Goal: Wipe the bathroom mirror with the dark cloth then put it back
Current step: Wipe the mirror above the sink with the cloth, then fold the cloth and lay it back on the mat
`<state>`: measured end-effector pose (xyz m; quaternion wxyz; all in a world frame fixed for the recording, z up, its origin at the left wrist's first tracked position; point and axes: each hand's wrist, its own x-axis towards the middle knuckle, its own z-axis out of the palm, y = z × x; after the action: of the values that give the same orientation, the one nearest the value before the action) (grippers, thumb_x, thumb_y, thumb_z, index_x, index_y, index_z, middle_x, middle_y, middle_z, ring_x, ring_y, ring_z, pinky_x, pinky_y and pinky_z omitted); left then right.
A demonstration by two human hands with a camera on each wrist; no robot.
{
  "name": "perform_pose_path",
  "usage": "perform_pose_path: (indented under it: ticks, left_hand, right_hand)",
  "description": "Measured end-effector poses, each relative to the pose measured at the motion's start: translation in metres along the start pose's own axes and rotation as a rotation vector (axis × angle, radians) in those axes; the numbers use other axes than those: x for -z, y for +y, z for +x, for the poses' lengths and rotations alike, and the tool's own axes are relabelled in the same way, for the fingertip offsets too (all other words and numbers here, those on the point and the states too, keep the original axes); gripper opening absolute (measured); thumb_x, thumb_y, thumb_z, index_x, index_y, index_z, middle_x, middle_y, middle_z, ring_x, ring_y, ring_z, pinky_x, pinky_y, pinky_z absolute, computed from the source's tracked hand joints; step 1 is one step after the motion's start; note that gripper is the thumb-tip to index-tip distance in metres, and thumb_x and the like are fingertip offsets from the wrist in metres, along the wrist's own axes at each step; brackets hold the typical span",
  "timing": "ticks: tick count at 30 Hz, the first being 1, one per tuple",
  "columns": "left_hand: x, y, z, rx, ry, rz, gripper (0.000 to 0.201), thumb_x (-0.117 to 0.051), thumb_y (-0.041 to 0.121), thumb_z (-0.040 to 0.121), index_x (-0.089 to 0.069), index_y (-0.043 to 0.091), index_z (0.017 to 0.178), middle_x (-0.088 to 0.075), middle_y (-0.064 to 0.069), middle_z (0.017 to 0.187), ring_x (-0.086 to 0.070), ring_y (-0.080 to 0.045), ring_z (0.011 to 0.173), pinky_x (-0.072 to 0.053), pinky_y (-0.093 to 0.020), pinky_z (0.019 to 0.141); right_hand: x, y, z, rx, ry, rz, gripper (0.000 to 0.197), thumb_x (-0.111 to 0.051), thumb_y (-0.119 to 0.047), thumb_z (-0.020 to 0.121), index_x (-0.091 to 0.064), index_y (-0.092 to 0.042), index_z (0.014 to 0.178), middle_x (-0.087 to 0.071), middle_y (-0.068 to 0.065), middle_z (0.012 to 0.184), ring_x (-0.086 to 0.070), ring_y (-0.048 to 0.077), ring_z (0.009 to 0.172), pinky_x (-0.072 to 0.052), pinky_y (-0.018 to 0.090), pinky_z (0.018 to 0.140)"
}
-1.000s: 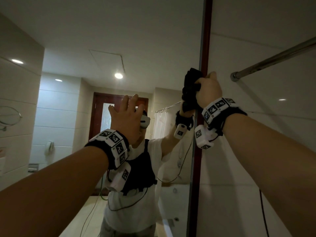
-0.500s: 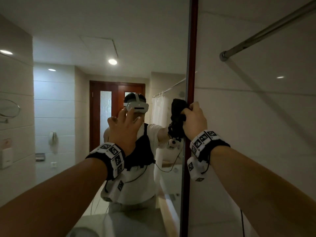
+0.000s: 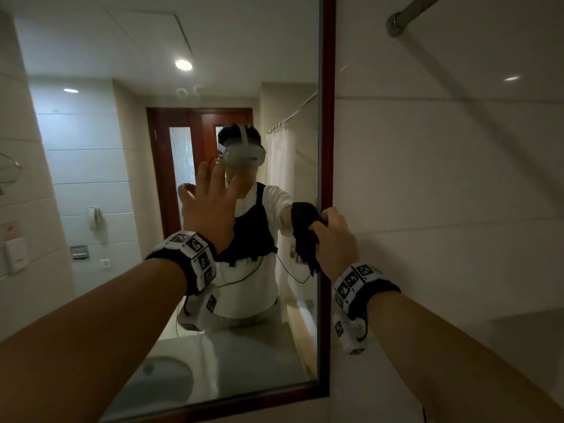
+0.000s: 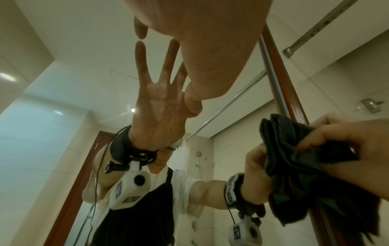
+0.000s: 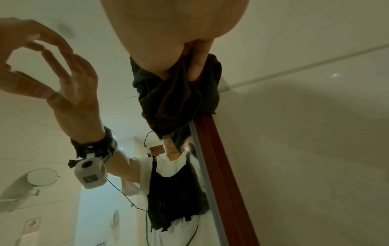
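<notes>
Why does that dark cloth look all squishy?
The bunched dark cloth is probably soft and floppy: it folds in the right hand and its loose end dangles. It likely feels light, since one hand's grip holds it up.

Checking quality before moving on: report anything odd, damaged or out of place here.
Nothing damaged or askew. One oddity: the left hand lies with bare fingertips on the mirror while the right hand wipes with the dark cloth, possibly leaving fingerprints.
</notes>
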<state>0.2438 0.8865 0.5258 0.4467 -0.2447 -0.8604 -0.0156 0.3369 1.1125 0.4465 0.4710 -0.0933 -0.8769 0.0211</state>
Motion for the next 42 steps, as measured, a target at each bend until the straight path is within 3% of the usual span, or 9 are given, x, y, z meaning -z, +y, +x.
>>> perform_pose_path:
  ticks: [8,13,16,22,27,31,35,38,42]
  left_hand:
    - [0.003,0.027,-0.038,-0.055,-0.103,-0.018,0.074,-0.068,0.035,0.074,-0.039,0.022,0.140,-0.027,-0.009,0.154,-0.023,-0.036,0.141,-0.033,-0.060,0.102]
    - [0.011,0.049,-0.054,0.018,-0.363,-0.676,0.054,-0.058,0.046,0.083,-0.051,0.023,0.132,-0.043,0.001,0.143,-0.036,-0.027,0.135,-0.038,-0.055,0.106]
    - [0.037,0.069,-0.060,0.194,-0.503,-1.215,0.034,-0.062,0.038,0.092,-0.060,0.017,0.119,-0.064,0.002,0.112,-0.061,-0.020,0.110,-0.052,-0.037,0.090]
    - [0.055,0.080,-0.091,0.462,-0.649,-1.523,0.029,-0.060,0.035,0.096,-0.064,0.018,0.119,-0.071,-0.007,0.112,-0.068,-0.020,0.102,-0.058,-0.032,0.082]
    - [0.043,0.044,-0.139,0.657,-0.569,-1.457,0.019,-0.052,0.022,0.101,-0.068,0.016,0.108,-0.072,-0.013,0.107,-0.069,-0.029,0.099,-0.056,-0.046,0.089]
    - [0.057,-0.003,-0.184,0.777,-0.550,-1.437,0.023,-0.050,0.017,0.101,-0.065,0.005,0.114,-0.069,-0.022,0.112,-0.067,-0.035,0.101,-0.055,-0.044,0.088]
    - [0.089,-0.063,-0.230,0.836,-0.531,-1.409,0.023,-0.052,0.019,0.101,-0.064,0.005,0.114,-0.069,-0.020,0.112,-0.068,-0.033,0.102,-0.057,-0.039,0.085]
    - [0.121,-0.112,-0.265,0.820,-0.529,-1.392,0.026,-0.053,0.021,0.101,-0.064,0.006,0.119,-0.070,-0.016,0.112,-0.069,-0.027,0.101,-0.057,-0.032,0.080]
    - [0.172,-0.190,-0.324,0.752,-0.546,-1.327,0.028,-0.052,0.025,0.101,-0.065,0.007,0.117,-0.072,-0.010,0.108,-0.071,-0.018,0.094,-0.058,-0.023,0.070]
  right_hand:
    - [0.020,-0.005,-0.009,-0.003,-0.019,0.171,0.007,-0.066,-0.002,0.083,-0.064,-0.007,0.087,-0.047,0.004,0.100,-0.052,0.021,0.082,-0.050,0.030,0.061]
    - [0.045,-0.009,-0.027,0.041,0.007,0.391,0.017,-0.068,0.003,0.079,-0.073,-0.006,0.092,-0.047,0.002,0.100,-0.056,0.020,0.081,-0.053,0.031,0.067]
    - [0.053,-0.011,-0.037,0.071,-0.023,0.477,0.020,-0.070,0.002,0.077,-0.074,-0.006,0.094,-0.045,-0.001,0.100,-0.054,0.018,0.085,-0.053,0.033,0.072]
    - [0.046,-0.041,-0.058,0.097,-0.184,0.553,0.017,-0.074,-0.009,0.081,-0.070,-0.011,0.098,-0.048,0.002,0.108,-0.055,0.020,0.093,-0.051,0.035,0.085]
    - [0.041,-0.081,-0.089,0.108,-0.486,0.696,0.038,-0.081,-0.022,0.080,-0.070,-0.015,0.116,-0.040,-0.002,0.113,-0.045,0.010,0.105,-0.033,0.017,0.093]
    - [0.052,-0.128,-0.107,0.112,-0.656,0.870,0.022,-0.070,-0.029,0.091,-0.071,-0.020,0.111,-0.053,-0.006,0.104,-0.052,-0.004,0.093,-0.037,0.013,0.085]
    - [0.061,-0.194,-0.126,-0.065,-0.784,1.085,0.021,-0.068,-0.027,0.092,-0.054,-0.024,0.108,-0.057,-0.001,0.108,-0.060,0.003,0.078,-0.053,0.027,0.065]
    - [0.065,-0.249,-0.140,-0.031,-0.852,1.049,0.045,-0.074,-0.025,0.087,-0.050,-0.026,0.125,-0.054,0.003,0.120,-0.063,0.021,0.100,-0.058,0.043,0.086]
    - [0.081,-0.342,-0.162,0.065,-0.981,0.997,0.017,-0.072,-0.017,0.087,-0.066,-0.016,0.103,-0.069,0.006,0.107,-0.066,0.022,0.103,-0.050,0.046,0.099]
